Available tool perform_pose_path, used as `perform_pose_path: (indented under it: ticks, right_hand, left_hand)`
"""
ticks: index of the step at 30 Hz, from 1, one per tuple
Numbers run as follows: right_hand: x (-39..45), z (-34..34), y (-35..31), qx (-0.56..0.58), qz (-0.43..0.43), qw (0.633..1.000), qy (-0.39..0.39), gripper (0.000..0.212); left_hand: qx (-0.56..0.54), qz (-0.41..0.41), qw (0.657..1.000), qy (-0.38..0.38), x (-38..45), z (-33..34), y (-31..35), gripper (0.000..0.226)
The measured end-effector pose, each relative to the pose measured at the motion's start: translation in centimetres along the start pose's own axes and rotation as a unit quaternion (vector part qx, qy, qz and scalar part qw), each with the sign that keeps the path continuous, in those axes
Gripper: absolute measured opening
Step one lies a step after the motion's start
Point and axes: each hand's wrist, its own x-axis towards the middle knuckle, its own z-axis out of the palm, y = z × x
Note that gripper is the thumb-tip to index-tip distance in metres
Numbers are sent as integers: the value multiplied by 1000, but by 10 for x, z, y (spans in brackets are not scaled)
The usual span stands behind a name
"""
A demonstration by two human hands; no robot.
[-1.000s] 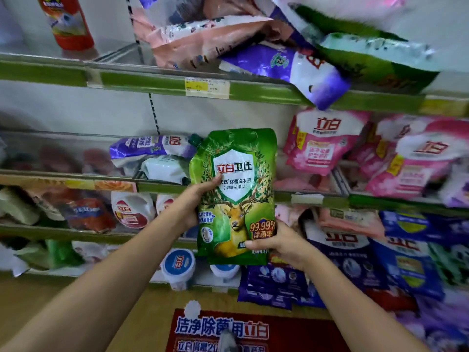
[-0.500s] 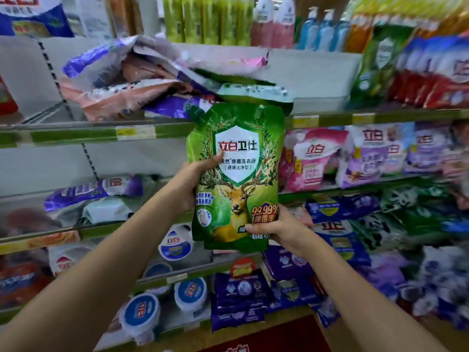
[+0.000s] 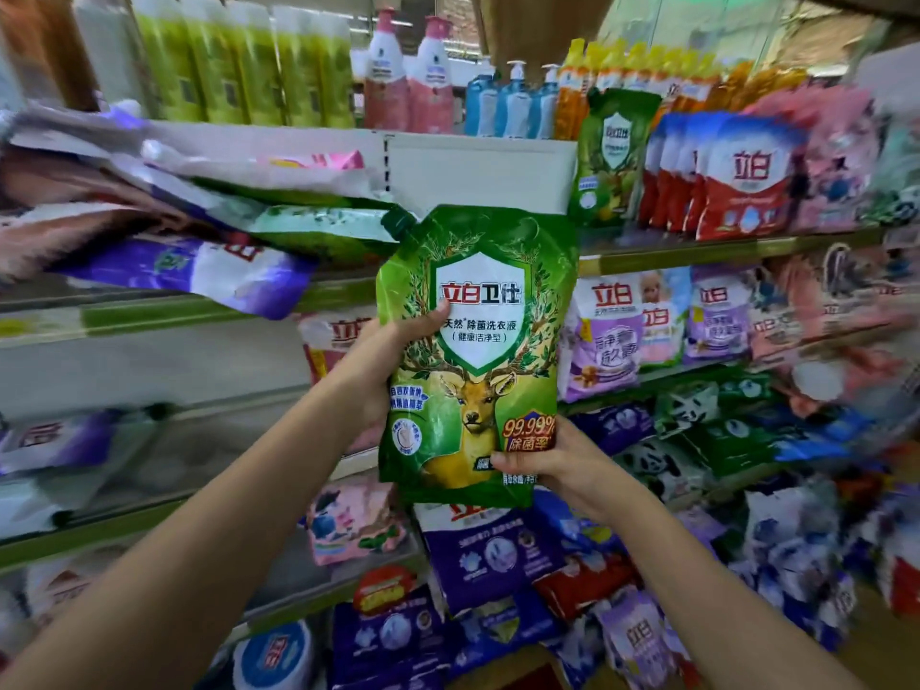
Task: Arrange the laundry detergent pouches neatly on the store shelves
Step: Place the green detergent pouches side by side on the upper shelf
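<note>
I hold a green detergent pouch (image 3: 473,356) with a deer picture and a white shield label upright in front of the shelves. My left hand (image 3: 383,361) grips its left edge at mid height, thumb on the front. My right hand (image 3: 557,458) grips its lower right corner. A matching green pouch (image 3: 610,156) stands upright on the upper shelf (image 3: 722,249) to the right, beside a row of red and blue pouches (image 3: 737,181). Between that row and a loose pile of pouches (image 3: 199,226) lying flat at the left is a bare gap in front of the white back panel (image 3: 478,176).
Bottles of green, pink, blue and orange liquid (image 3: 408,77) line the top shelf. Purple and pink pouches (image 3: 647,326) stand on the middle shelf at right. Lower shelves hold dark blue, green and panda-print pouches (image 3: 697,440) in disorder. White tubs (image 3: 274,654) sit low at left.
The green pouch has risen from the middle shelf level to the upper shelf level, both hands keeping their grip. My view has tilted up and to the right, bringing the top bottle shelf into sight.
</note>
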Motion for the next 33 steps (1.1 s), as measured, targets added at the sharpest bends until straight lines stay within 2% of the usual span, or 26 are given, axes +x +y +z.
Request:
perform_pose_path:
  ticks: [2,5,6,8,9,15,21,26,30,33]
  right_hand:
    - [7,-39,-5,-31,-11,999,-2,54]
    - [17,-102,-19,-72,-32,997,2,42]
    - [21,-122,-24,-79,-39,996,3,40]
    - [31,-161,-35,-100,-60,993,1,40]
    - [37,-179,-41,-107,-69,992,0,39]
    - [78,-272,-82,-103,-114,988,6,44]
    - [136,-343,-108,-60,-158,986,10,49]
    - [191,-395,-112,-30,-159,987,6,48]
    - [234,-435,-118,-23,-158,987,11,51]
    - [267,-464,-123,-47,-148,988,0,53]
  left_hand:
    - [-7,16,1000,2,21,31,0,62]
    - [0,28,999,16,54,81,2,86]
    - [3,28,1000,13,65,98,3,76]
    - [-6,28,1000,10,84,132,8,35]
    - [-12,31,999,12,94,147,12,24]
    - [-28,60,998,-10,161,216,43,54]
    - [-17,131,991,-14,235,267,75,58]
    - [3,145,989,-37,304,297,90,39]
    - [9,158,987,-30,357,317,97,59]
    - [4,167,986,-23,394,327,98,62]
